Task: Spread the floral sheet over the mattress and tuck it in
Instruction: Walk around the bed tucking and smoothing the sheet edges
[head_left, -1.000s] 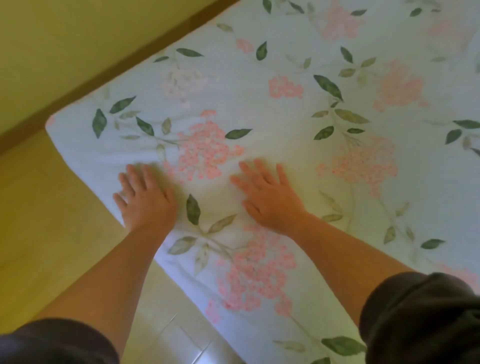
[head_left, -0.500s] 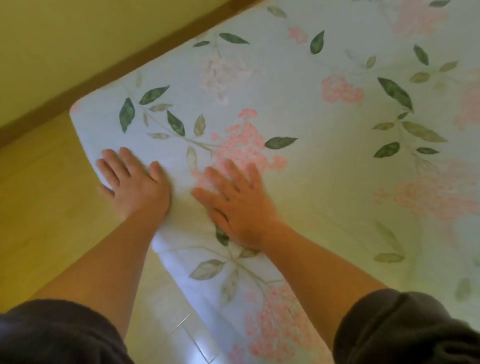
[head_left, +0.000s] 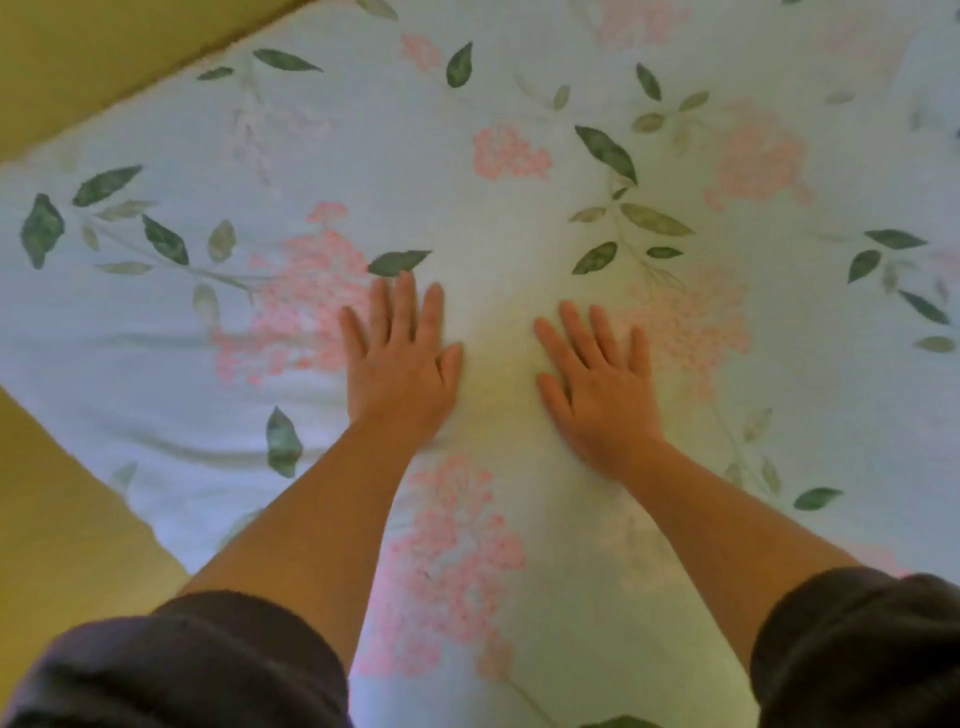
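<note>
Left hand (head_left: 400, 358) and right hand (head_left: 597, 384), fingers straight and gripping nothing, press flat on the floral sheet (head_left: 519, 218), probably to smooth wrinkles over the mattress.

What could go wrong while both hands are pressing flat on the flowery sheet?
1. The creases lie left of the left hand; pushing that way might bunch them into folds rather than flatten them.
2. The right hand and left hand rest flat on the floral sheet, gripping nothing, so a hard push could drag the cloth toward the edge by the floor. Whether that edge is tucked cannot be seen.
</note>
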